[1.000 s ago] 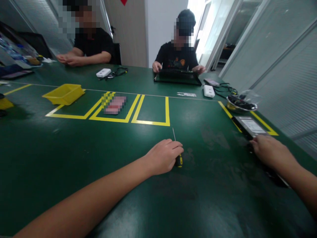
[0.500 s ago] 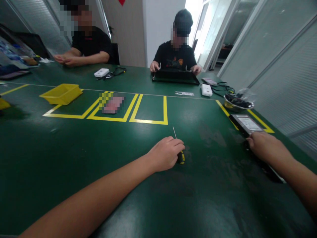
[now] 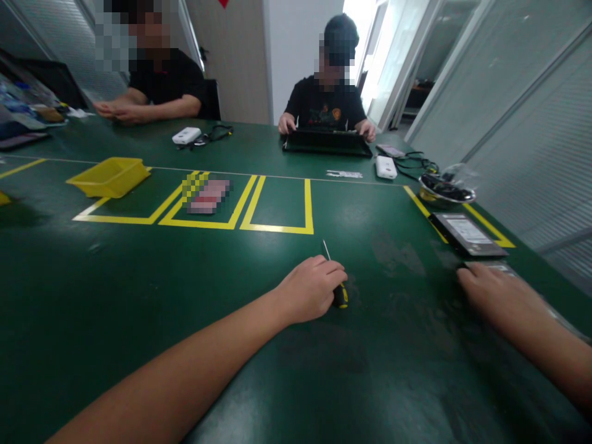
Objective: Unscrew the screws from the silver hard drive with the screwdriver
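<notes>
Gripping yellow-and-black screwdriver: left hand, on green table | right hand: over flat piece, grip cannot be told | labelled hard drive: just beyond right hand, near metal bowl | opposite: person holding black panel

The left hand holds a screwdriver with a black-and-yellow handle against the green tabletop, its thin shaft pointing away, while the right hand is on a flat item mostly hidden beneath it, just below a hard drive with a white label. Beyond the drive sits a metal bowl of dark items, and a yellow bin stands far to the left, overlapping a taped outline. Across the tabletop, a person in a black shirt grips a dark, flat panel with both hands.
</notes>
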Demonstrator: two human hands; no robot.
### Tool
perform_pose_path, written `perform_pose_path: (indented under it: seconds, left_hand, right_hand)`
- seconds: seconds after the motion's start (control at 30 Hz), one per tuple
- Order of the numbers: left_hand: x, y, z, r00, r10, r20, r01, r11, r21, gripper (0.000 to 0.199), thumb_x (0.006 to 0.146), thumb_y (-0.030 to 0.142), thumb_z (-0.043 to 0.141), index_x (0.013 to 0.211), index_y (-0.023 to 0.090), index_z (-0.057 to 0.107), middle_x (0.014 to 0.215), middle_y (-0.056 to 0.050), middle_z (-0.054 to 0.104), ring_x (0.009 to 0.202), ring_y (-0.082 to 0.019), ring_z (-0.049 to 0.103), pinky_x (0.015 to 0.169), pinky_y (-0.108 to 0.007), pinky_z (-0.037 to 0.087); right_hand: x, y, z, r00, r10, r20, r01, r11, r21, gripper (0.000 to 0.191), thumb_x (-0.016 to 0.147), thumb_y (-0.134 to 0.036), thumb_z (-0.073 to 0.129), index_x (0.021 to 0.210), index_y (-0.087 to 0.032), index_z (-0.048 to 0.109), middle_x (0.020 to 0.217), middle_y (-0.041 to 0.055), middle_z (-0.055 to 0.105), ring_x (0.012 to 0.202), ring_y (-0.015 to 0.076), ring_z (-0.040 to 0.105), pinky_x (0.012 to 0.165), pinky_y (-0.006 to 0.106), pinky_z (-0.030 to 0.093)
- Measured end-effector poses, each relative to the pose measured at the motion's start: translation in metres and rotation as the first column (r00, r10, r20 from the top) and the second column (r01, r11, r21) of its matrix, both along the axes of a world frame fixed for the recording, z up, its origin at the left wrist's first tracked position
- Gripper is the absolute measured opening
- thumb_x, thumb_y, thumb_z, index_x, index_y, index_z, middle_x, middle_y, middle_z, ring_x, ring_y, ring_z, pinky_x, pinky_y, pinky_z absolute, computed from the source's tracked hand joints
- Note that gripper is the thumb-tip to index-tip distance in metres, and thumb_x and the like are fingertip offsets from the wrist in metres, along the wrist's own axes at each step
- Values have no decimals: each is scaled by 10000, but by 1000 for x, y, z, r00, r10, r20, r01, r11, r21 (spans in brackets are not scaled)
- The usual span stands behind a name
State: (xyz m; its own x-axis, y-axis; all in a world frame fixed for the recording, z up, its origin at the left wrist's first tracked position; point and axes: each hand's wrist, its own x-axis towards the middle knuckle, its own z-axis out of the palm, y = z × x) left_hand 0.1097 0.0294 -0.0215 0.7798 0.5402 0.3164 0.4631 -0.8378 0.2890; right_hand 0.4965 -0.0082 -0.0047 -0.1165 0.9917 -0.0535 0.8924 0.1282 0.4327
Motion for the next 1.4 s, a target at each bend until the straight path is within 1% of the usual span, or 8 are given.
perform_pose_path:
  seconds: [0.1,0.2,0.37,0.57,0.8,1.07,1.2,1.4]
  left_hand:
    - [-1,0,0,1000,-5,9,5,1000,-1,340,827,63,481,1130,129,622,1248,-98,645,1086,-227,593,996,-394,475]
    - [-2,0,-1,1000,-5,9,5,1000,-1,338,825,63,486,1126,123,627,1246,-95,645,1082,-225,591,998,-389,473]
    - [-3,1,-2,1000,-1,5,1,1000,-12,330,829,66,489,1122,129,626,1228,-91,654,1081,-227,590,993,-391,473]
    - [-4,1,-3,1000,-7,6,7,1000,-12,332,831,65,484,1126,134,620,1222,-90,657,1078,-222,593,982,-390,475]
    - [-3,1,-2,1000,0,3,0,1000,-11,328,840,71,480,1126,124,629,1227,-82,655,1061,-223,593,973,-386,476]
    - [-4,0,-3,1000,0,10,0,1000,-14,340,832,64,482,1132,127,629,1225,-85,657,1057,-225,591,966,-390,481]
    - [-3,1,-3,1000,-10,9,10,1000,-4,331,833,64,484,1122,125,632,1224,-85,658,1053,-221,592,969,-383,477]
    - [-3,1,-3,1000,-7,5,7,1000,1,323,829,61,485,1106,132,634,1205,-90,664,1035,-217,599,955,-383,481]
  right_hand:
    - [1,-12,4,999,-47,2,47,997,68,189,914,-192,400,900,-193,588,935,127,594,859,287,602,766,406,484]
    - [9,-23,4,984,-178,-27,180,970,164,296,961,-368,339,922,-183,567,964,161,583,828,301,599,727,415,488]
    - [22,-32,-3,939,-323,-119,338,930,143,412,978,-472,254,796,-224,527,862,103,595,734,241,605,636,353,467]
    - [19,-40,-8,887,-435,-156,456,879,139,471,967,-528,203,753,-216,485,866,110,607,622,218,555,516,337,379]
    - [30,-36,-8,878,-432,-206,455,887,80,405,929,-488,253,730,-214,475,865,143,620,669,241,585,582,370,435]
    - [46,-27,-4,893,-300,-335,318,948,-1,309,815,-476,293,742,-229,464,851,185,625,770,283,611,727,427,492]
    - [55,-24,-1,879,-251,-405,260,965,-34,279,731,-479,381,761,-232,505,831,175,634,780,280,622,756,422,507]
    - [68,-23,-2,857,-207,-471,215,976,-38,282,717,-486,419,746,-235,544,802,162,650,731,269,628,735,422,517]
